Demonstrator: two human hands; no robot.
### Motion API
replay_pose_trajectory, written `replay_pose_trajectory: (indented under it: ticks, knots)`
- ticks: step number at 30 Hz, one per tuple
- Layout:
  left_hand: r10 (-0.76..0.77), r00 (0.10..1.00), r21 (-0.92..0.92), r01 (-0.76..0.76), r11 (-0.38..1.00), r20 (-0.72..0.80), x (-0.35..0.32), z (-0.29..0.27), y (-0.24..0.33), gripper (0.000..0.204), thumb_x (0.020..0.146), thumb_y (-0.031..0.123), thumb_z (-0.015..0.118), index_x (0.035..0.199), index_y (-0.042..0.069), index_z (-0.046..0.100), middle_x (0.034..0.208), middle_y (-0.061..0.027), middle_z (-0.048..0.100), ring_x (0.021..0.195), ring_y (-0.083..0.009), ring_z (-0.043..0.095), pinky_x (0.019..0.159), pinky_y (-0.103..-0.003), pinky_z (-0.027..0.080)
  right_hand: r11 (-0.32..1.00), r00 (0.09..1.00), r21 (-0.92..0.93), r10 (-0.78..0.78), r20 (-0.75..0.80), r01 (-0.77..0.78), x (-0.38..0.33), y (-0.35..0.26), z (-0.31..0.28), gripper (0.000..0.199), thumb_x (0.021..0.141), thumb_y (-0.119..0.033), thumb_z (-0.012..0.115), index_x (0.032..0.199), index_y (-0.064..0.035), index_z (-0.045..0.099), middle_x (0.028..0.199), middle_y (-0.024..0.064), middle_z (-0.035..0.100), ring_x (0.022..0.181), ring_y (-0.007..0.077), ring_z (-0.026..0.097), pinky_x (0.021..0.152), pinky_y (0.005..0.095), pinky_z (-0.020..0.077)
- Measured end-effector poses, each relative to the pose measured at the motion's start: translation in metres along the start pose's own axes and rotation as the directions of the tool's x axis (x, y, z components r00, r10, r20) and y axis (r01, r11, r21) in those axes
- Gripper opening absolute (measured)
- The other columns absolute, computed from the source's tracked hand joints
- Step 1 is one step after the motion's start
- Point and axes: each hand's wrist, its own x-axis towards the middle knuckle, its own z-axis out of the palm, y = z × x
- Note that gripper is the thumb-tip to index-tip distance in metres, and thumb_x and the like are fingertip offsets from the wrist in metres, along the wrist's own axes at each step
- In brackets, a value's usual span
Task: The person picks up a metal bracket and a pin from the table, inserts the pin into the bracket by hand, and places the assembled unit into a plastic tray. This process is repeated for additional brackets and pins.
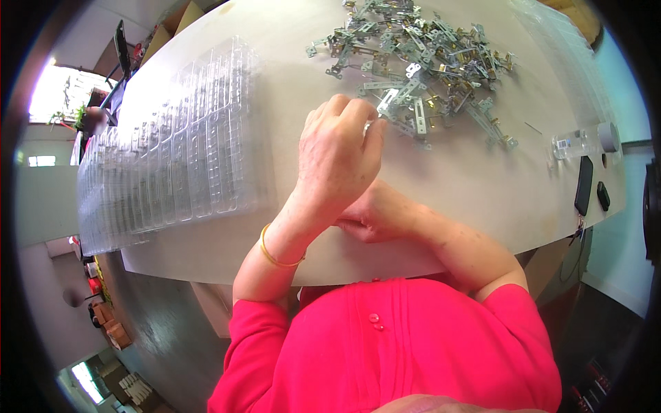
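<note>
My left hand reaches up to the near left edge of a pile of metal brackets. Its fingers are curled together, and whatever they may hold is hidden beneath them. A slotted silver bracket lies right beside its fingertips. Lower down, my right hand crosses in close to the left wrist, which partly covers it. The right fingers are bent inward over the tabletop, and I cannot see what is inside them. The brackets are silvery with slots, some with brass-coloured parts.
Stacked clear plastic trays take up the left of the pale table. More clear trays stand at the far right. Near the right edge lie a clear bottle, a black phone-like slab and a small black fob.
</note>
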Motion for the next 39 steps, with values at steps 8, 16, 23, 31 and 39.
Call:
replay_pose_trajectory:
  ticks: [8, 16, 23, 31, 39]
  knots:
    - [0.11, 0.994, 0.087, -0.111, 0.99, 0.023, 0.018, 0.039, -0.015, 0.008, 0.085, 0.008, 0.071, 0.091, 0.004, 0.068, 0.087, -0.0118, 0.064, 0.085, -0.0326, 0.062, 0.078, -0.042, 0.049, 0.999, 0.998, 0.007, -0.035, 0.051, 0.035, -0.003, 0.009, 0.003, 0.01, 0.083, -0.012, 0.068, 0.083, -0.0082, 0.059, 0.086, 0.0065, 0.065, 0.081, 0.031, 0.064, 0.066, 0.044, 0.0513]
    - [0.01, 0.991, 0.135, -0.028, 0.99, 0.13, 0.045, 0.074, -0.015, 0.024, 0.086, 0.024, 0.07, 0.094, 0.001, 0.069, 0.092, -0.0176, 0.064, 0.092, -0.0368, 0.062, 0.086, -0.046, 0.047, 0.996, 0.998, -0.061, -0.057, 0.041, 0.059, -0.002, 0.005, -0.001, 0.017, 0.088, -0.013, 0.066, 0.104, -0.0139, 0.063, 0.1, 0.0049, 0.069, 0.092, 0.0309, 0.066, 0.073, 0.0436, 0.0551]
    - [-0.021, 0.97, 0.154, -0.016, 0.988, 0.24, 0.054, 0.088, -0.018, 0.025, 0.087, 0.023, 0.062, 0.087, -0.001, 0.068, 0.091, -0.0207, 0.064, 0.093, -0.0388, 0.061, 0.086, -0.048, 0.047, 0.999, 0.998, -0.023, -0.041, 0.053, 0.042, -0.002, 0.004, -0.003, 0.028, 0.089, -0.014, 0.065, 0.117, -0.0159, 0.064, 0.108, 0.0061, 0.069, 0.097, 0.0328, 0.066, 0.079, 0.0444, 0.0554]
    - [0.047, 0.986, 0.14, -0.07, 0.988, 0.157, 0.052, 0.087, -0.016, 0.018, 0.086, 0.016, 0.06, 0.087, -0.001, 0.065, 0.084, -0.0199, 0.065, 0.085, -0.0401, 0.063, 0.084, -0.048, 0.047, 0.998, 0.997, -0.044, -0.038, 0.067, 0.041, -0.002, 0.003, -0.005, 0.025, 0.09, -0.015, 0.065, 0.115, -0.0161, 0.065, 0.107, 0.0059, 0.069, 0.096, 0.032, 0.066, 0.078, 0.044, 0.0555]
    - [-0.303, 0.946, -0.403, 0.324, 0.856, 0.118, 0.035, 0.04, -0.029, 0.019, 0.101, 0.014, 0.053, 0.103, -0.002, 0.063, 0.083, -0.009, 0.069, 0.076, -0.0202, 0.065, 0.075, -0.035, 0.052, 0.986, 0.957, 0.028, 0.154, 0.245, -0.166, 0.001, 0.0, -0.022, 0.01, 0.089, -0.012, 0.064, 0.098, -0.0112, 0.068, 0.09, 0.0099, 0.069, 0.085, 0.0312, 0.067, 0.072, 0.0419, 0.053]
